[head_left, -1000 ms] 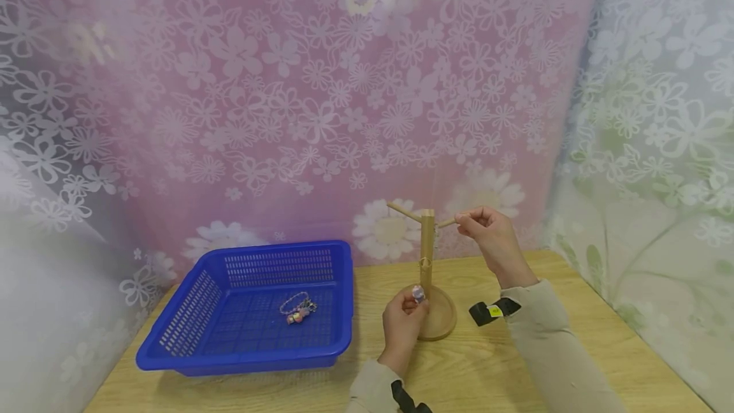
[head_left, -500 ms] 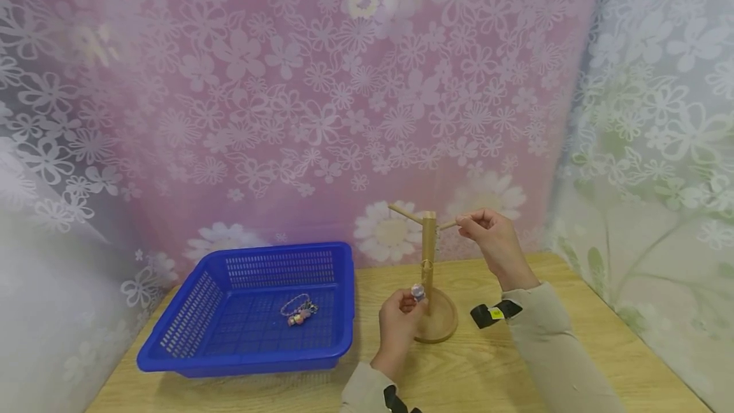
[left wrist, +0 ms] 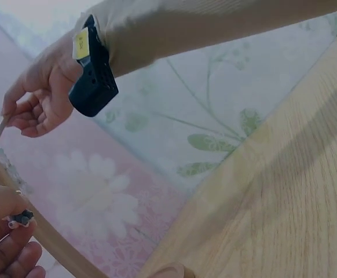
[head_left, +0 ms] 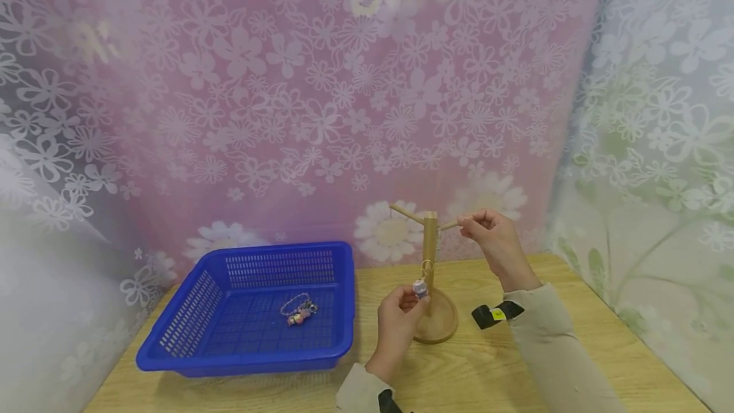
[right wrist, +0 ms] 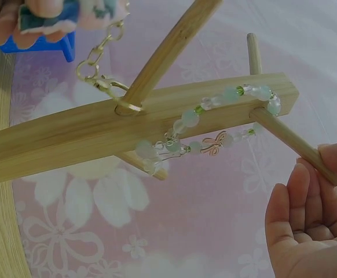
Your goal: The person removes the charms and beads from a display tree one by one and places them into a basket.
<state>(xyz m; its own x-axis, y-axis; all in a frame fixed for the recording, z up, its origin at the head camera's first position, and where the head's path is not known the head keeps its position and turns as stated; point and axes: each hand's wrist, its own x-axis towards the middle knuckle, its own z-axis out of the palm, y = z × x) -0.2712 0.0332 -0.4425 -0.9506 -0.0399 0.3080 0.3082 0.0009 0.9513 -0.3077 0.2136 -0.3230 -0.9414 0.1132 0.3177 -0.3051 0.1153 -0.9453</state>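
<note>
My left hand (head_left: 395, 327) pinches a small figure keychain (head_left: 420, 289) in front of the wooden stand (head_left: 430, 241). In the right wrist view, its gold chain (right wrist: 91, 63) leads to a gold ring (right wrist: 128, 108) looped round the base of a lower peg (right wrist: 171, 49). My right hand (head_left: 492, 241) grips the tip of the stand's upper right peg (right wrist: 296, 142) between thumb and fingers. On that peg hangs a beaded bracelet (right wrist: 189, 119) of pale green and clear beads with a gold butterfly charm, lying against the post.
A blue plastic basket (head_left: 246, 362) stands left of the stand on the wooden table (head_left: 487, 375). Inside it lies another beaded piece with colourful charms (head_left: 299, 316). A pink flowered curtain (head_left: 321, 113) hangs behind; a pale one (head_left: 659, 209) closes the right side.
My left hand has shifted slightly left relative to the stand, still pinching the figure keychain, which now shows more clearly. My right hand stays on the peg tip.
</note>
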